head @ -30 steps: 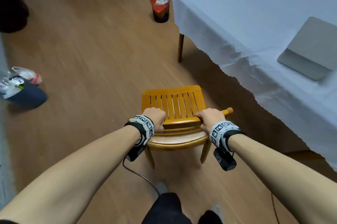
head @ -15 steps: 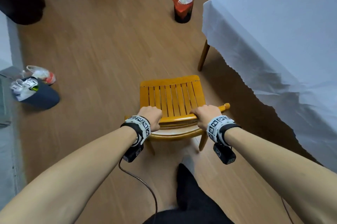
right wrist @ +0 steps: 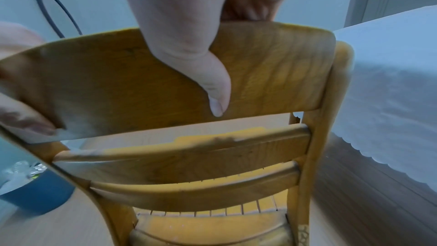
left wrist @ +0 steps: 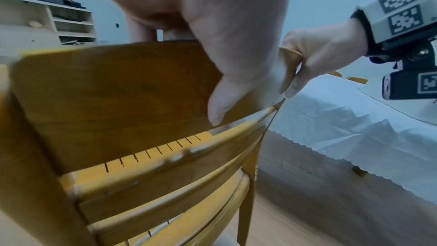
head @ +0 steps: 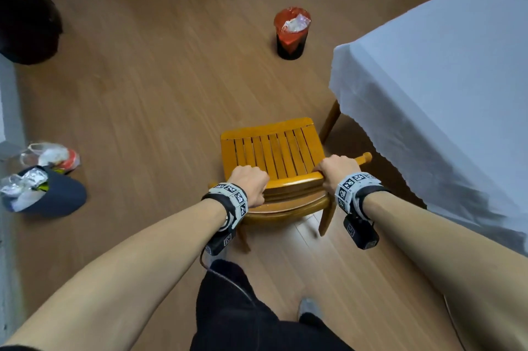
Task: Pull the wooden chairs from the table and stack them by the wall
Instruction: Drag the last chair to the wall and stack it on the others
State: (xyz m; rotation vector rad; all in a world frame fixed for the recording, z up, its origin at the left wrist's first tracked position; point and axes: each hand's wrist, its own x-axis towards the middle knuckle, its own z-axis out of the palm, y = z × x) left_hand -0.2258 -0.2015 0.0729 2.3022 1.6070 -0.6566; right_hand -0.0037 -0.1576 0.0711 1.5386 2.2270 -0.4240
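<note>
Item: wooden chair (head: 271,150), slatted seat, three curved back rails, varnished. It is standing on the wood floor just beside the corner of the cloth-covered table (head: 445,70), clear of the table's edge, its seat facing away from the person.

Grip: the left hand (head: 249,183) and right hand (head: 335,169) are each closing round the top back rail (right wrist: 272,74), fingers curling over its front and thumbs pressing flat on its rear face, one hand toward each end.

Handling, as judged: rigid solid timber, likely moderately heavy, not fragile. The varnish is looking smooth, so a loose hold may slip. The top rail is suiting dragging; for lifting onto a stack, one hand under the seat frame would probably be steadier.

Hazards: a bin (head: 291,33) and a bag (head: 43,190) are sitting on the floor nearby.
</note>
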